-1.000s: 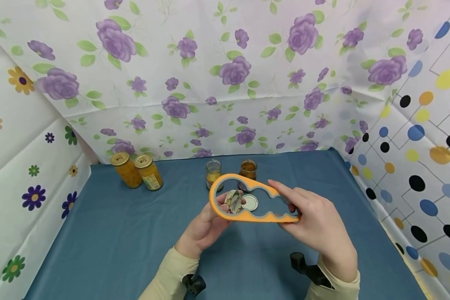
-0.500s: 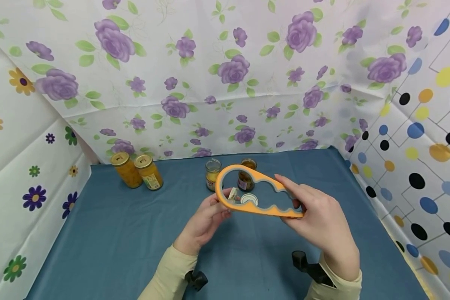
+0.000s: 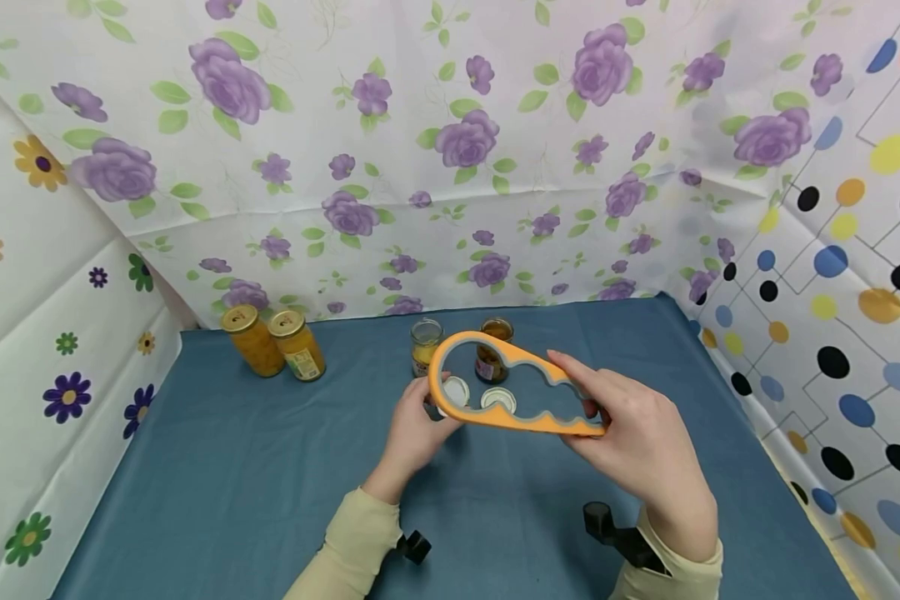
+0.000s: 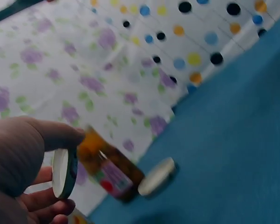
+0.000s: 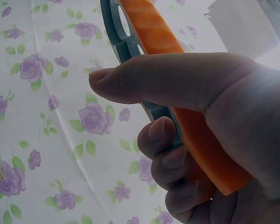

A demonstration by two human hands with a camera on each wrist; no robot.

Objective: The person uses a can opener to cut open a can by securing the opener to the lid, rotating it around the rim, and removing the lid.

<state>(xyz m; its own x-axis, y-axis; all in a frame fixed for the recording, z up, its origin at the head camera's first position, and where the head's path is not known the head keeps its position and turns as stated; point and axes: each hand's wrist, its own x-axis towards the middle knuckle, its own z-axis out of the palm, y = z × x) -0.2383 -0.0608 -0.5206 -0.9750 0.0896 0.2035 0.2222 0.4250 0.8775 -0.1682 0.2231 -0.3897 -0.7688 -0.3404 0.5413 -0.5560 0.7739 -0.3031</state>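
Note:
My left hand (image 3: 412,429) pinches a round jar lid (image 4: 61,173) by its rim, low over the table. The lid's white inner side shows in the head view, partly behind the orange ring. My right hand (image 3: 637,437) grips an orange jar opener (image 3: 517,353) with grey scalloped inner edges by its handle ends, holding it in the air. A second jar lid (image 3: 498,400) lies white side up on the cloth. Just behind the hands stand two lidless jars: one with yellow contents (image 3: 425,346) and one with dark brown contents (image 3: 491,367).
Two capped jars, one plain (image 3: 255,343) and one labelled (image 3: 298,346), stand close together at the back left. Blue cloth (image 3: 270,492) covers the table. Patterned sheets (image 3: 420,125) form walls behind and at both sides.
My left hand has turned over with the jar lid, from printed side showing to white inside showing. The jar opener has risen slightly and shifted right, then stayed nearly still.

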